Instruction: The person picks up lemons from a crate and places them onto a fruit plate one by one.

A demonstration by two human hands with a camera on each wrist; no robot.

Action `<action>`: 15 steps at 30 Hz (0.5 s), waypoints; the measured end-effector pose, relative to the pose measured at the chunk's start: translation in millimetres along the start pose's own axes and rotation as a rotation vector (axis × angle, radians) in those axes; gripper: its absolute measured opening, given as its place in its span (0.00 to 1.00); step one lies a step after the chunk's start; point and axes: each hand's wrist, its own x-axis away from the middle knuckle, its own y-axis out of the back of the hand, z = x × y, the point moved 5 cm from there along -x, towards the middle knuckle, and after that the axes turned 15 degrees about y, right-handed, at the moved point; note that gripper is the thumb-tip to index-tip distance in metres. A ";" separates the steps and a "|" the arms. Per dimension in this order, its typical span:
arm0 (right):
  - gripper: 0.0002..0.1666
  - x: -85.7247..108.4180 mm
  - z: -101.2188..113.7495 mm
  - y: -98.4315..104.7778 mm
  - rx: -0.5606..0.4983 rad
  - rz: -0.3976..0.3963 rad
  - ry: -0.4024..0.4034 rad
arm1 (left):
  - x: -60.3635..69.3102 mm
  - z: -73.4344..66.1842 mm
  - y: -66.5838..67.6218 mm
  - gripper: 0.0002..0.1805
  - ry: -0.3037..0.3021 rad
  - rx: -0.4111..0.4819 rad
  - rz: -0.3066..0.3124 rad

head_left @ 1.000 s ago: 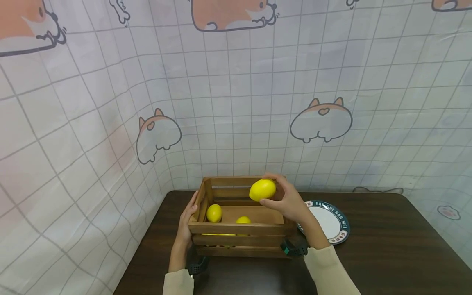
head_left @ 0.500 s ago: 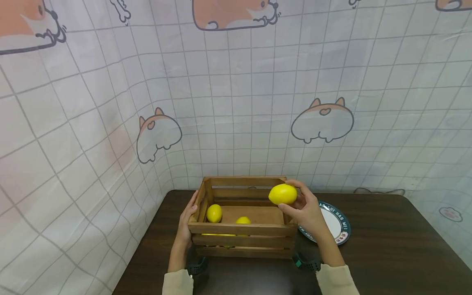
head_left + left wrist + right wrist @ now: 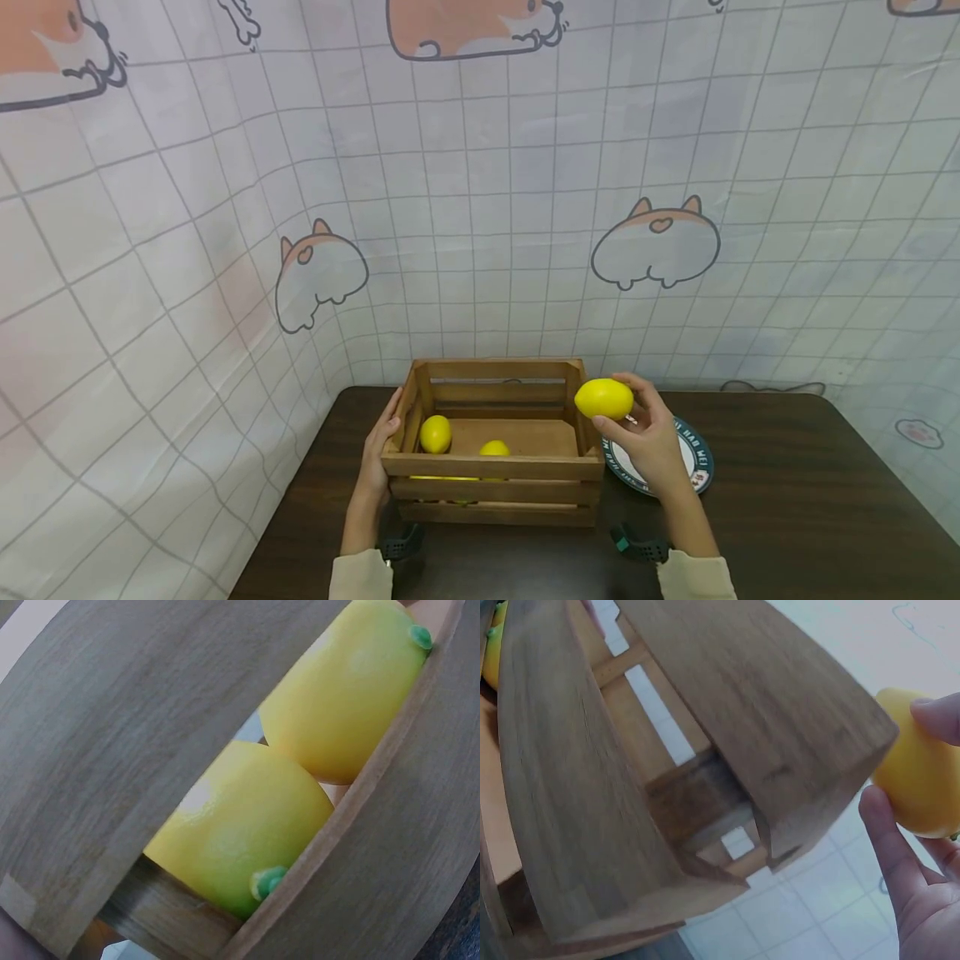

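My right hand [image 3: 654, 442] pinches a yellow lemon [image 3: 603, 398] between thumb and fingers, above the crate's right end and near the plate. In the right wrist view this lemon [image 3: 919, 776] appears beyond the crate's corner. My left hand [image 3: 373, 458] rests along the left outer side of the slatted wooden crate [image 3: 495, 467], fingers fairly straight. Inside the crate, one lemon [image 3: 436, 434] lies at the left and another lemon [image 3: 494, 448] sits behind the front slat, partly hidden. Through the slats, the left wrist view shows two lemons with green stem tips, the nearer lemon [image 3: 240, 817] being lower.
A white plate [image 3: 701, 458] with a dark green lettered rim lies right of the crate, partly behind my right hand. The dark wood table [image 3: 810, 483] extends to the right and in front. A grid-patterned cloth [image 3: 480, 208] with dog drawings hangs behind.
The right hand has carried the lemon rightward from over the crate to its right end, toward the plate. My left hand and the crate have stayed in place.
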 end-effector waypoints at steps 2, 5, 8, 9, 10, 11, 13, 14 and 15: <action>0.38 0.7 -1.4 3.1 0.020 -0.013 -0.001 | 0.1 -0.3 0.4 0.32 -0.001 0.001 -0.001; 0.38 2.2 -3.4 7.5 0.051 -0.029 0.000 | 0.3 0.0 1.0 0.32 0.002 -0.002 0.001; 0.38 3.9 -4.5 12.2 0.075 -0.044 0.002 | 0.9 0.5 1.6 0.33 0.005 -0.004 -0.002; 0.38 4.4 -4.9 13.9 0.082 -0.048 0.001 | 1.1 0.6 1.8 0.33 0.005 -0.005 -0.002; 0.38 4.8 -5.1 15.6 0.091 -0.050 0.003 | 1.2 0.5 1.7 0.33 0.004 -0.005 -0.003; 0.38 5.2 -5.6 17.5 0.096 -0.052 0.004 | 1.2 0.5 1.6 0.33 0.003 -0.005 -0.004; 0.38 5.9 -6.5 21.8 0.110 -0.061 0.007 | 0.8 0.4 0.8 0.33 -0.001 -0.004 -0.005; 0.38 6.4 -7.3 24.4 0.114 -0.064 0.007 | 0.4 0.4 -0.2 0.33 -0.003 -0.002 -0.004; 0.38 6.8 -8.1 26.9 0.115 -0.067 0.007 | 0.1 0.3 -1.4 0.33 -0.004 -0.001 -0.003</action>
